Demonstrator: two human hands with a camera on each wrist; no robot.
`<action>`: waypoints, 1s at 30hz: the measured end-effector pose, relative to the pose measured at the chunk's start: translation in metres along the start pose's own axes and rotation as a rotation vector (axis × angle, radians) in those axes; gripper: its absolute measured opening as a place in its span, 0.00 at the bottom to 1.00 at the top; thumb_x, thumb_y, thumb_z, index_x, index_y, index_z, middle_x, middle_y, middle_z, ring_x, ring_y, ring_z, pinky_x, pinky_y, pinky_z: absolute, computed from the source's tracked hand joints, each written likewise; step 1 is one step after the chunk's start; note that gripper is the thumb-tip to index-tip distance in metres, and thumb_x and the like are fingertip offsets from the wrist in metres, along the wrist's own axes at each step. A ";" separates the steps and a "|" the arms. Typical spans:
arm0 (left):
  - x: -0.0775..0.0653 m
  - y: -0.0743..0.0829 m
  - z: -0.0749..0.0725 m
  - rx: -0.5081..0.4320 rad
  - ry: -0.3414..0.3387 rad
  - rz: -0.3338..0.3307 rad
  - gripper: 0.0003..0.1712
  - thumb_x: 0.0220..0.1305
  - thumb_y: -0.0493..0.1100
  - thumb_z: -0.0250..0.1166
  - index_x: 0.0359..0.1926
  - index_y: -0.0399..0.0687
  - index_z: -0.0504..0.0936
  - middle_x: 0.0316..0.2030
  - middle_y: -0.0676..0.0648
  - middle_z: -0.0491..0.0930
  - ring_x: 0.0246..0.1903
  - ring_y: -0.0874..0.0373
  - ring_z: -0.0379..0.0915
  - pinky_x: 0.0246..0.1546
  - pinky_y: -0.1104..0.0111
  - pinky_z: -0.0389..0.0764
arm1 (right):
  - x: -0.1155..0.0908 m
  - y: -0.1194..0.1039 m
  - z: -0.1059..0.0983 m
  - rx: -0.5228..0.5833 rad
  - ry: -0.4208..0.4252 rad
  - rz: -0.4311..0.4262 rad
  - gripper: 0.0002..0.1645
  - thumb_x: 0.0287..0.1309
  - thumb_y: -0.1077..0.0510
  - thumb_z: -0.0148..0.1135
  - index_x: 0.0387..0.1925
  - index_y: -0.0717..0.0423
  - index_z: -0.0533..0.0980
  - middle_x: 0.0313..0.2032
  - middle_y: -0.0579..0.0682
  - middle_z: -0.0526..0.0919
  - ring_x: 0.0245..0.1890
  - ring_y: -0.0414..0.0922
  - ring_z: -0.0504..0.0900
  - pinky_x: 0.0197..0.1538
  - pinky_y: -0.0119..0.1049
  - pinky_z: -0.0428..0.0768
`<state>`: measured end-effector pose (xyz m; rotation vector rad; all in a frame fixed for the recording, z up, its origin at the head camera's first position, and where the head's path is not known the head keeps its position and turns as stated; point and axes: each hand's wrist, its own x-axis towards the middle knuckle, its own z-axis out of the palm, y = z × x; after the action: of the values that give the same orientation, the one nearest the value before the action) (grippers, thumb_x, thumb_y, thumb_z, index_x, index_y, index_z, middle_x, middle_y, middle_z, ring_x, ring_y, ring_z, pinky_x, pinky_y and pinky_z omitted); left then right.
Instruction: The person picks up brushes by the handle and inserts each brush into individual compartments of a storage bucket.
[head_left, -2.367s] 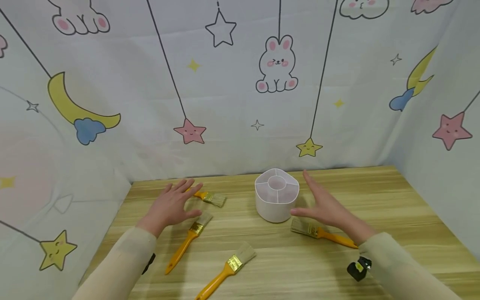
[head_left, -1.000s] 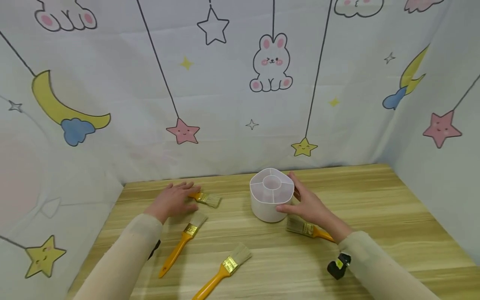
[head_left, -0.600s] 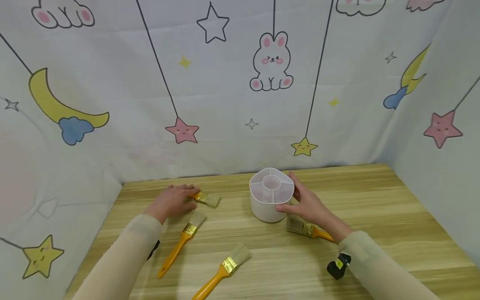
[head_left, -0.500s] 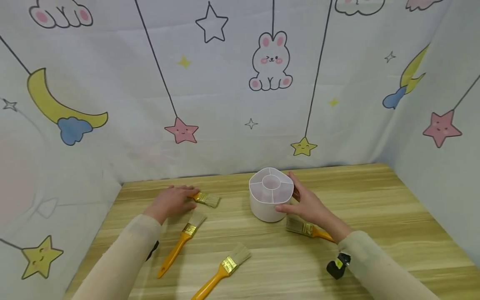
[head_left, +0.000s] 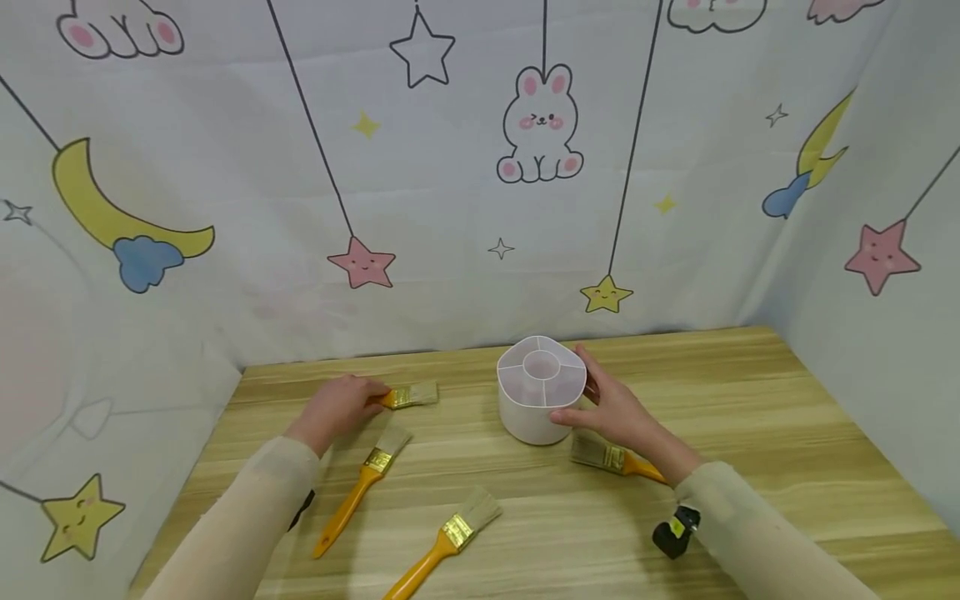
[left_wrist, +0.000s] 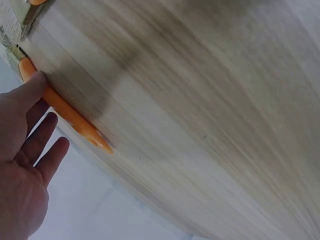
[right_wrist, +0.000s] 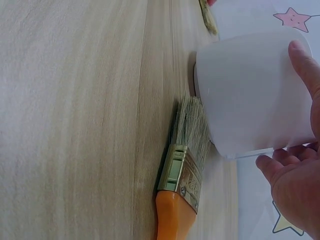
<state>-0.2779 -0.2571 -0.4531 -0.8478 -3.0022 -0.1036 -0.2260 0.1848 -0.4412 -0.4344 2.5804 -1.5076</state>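
Observation:
At the back left of the table, my left hand (head_left: 337, 410) pinches a paintbrush (head_left: 412, 395) by its orange handle. In the left wrist view the thumb lies on that handle (left_wrist: 70, 114), while the other fingers are partly behind it. My right hand (head_left: 618, 414) holds the right side of a white divided organizer (head_left: 531, 423), thumb on the near side and fingers round the far side. The organizer stands upright on the table, its compartments showing nothing inside. Close beside it, below my right hand, lies another paintbrush (right_wrist: 176, 200), its handle partly hidden by my wrist in the head view.
Two more orange-handled paintbrushes lie on the wooden table (head_left: 750, 417): one brush (head_left: 363, 492) just in front of my left hand, another brush (head_left: 450, 537) at the front middle. A white cartoon-print curtain (head_left: 450, 183) closes off the back and sides.
My left hand has come down and its fingers have closed on the back-left paintbrush, which has turned slightly. My right hand has moved left and taken hold of the organizer.

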 end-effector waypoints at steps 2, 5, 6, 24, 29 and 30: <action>0.000 0.001 0.001 0.007 0.010 -0.014 0.14 0.71 0.40 0.72 0.55 0.42 0.90 0.50 0.43 0.90 0.47 0.43 0.87 0.51 0.47 0.87 | 0.000 0.000 0.000 0.002 0.001 -0.003 0.72 0.59 0.50 0.82 0.87 0.60 0.41 0.84 0.65 0.50 0.80 0.65 0.60 0.77 0.58 0.66; -0.001 0.002 0.003 0.010 0.049 -0.012 0.11 0.71 0.39 0.73 0.52 0.44 0.91 0.46 0.45 0.91 0.44 0.45 0.88 0.47 0.49 0.89 | 0.000 0.000 0.000 0.004 0.002 -0.003 0.72 0.60 0.51 0.82 0.87 0.60 0.41 0.84 0.65 0.50 0.80 0.66 0.60 0.77 0.58 0.66; -0.002 0.003 0.004 0.013 0.065 -0.006 0.10 0.70 0.39 0.73 0.51 0.44 0.92 0.44 0.45 0.91 0.42 0.46 0.88 0.46 0.49 0.89 | 0.000 0.000 0.000 0.004 0.000 -0.003 0.72 0.60 0.51 0.82 0.87 0.60 0.41 0.84 0.65 0.50 0.80 0.66 0.60 0.77 0.58 0.66; -0.008 0.007 0.001 -0.015 0.157 -0.038 0.10 0.70 0.34 0.72 0.50 0.43 0.92 0.43 0.43 0.91 0.42 0.44 0.89 0.46 0.49 0.90 | 0.000 0.004 0.000 0.024 -0.013 0.006 0.73 0.58 0.48 0.83 0.87 0.58 0.41 0.85 0.63 0.48 0.81 0.65 0.58 0.77 0.57 0.65; -0.006 0.011 -0.011 -0.073 0.170 -0.067 0.15 0.71 0.34 0.72 0.56 0.38 0.90 0.47 0.39 0.91 0.46 0.40 0.88 0.50 0.47 0.88 | 0.001 0.006 0.000 0.029 -0.014 0.007 0.73 0.59 0.48 0.83 0.87 0.58 0.41 0.85 0.63 0.48 0.81 0.65 0.57 0.77 0.57 0.65; -0.005 0.011 -0.013 -0.082 0.179 -0.067 0.15 0.71 0.34 0.71 0.57 0.38 0.89 0.48 0.38 0.90 0.47 0.39 0.88 0.51 0.46 0.88 | 0.001 0.006 0.000 0.030 -0.015 0.003 0.73 0.59 0.48 0.82 0.87 0.59 0.41 0.85 0.63 0.48 0.81 0.65 0.57 0.77 0.57 0.65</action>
<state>-0.2680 -0.2506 -0.4400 -0.7021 -2.8751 -0.2890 -0.2280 0.1874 -0.4462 -0.4365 2.5419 -1.5344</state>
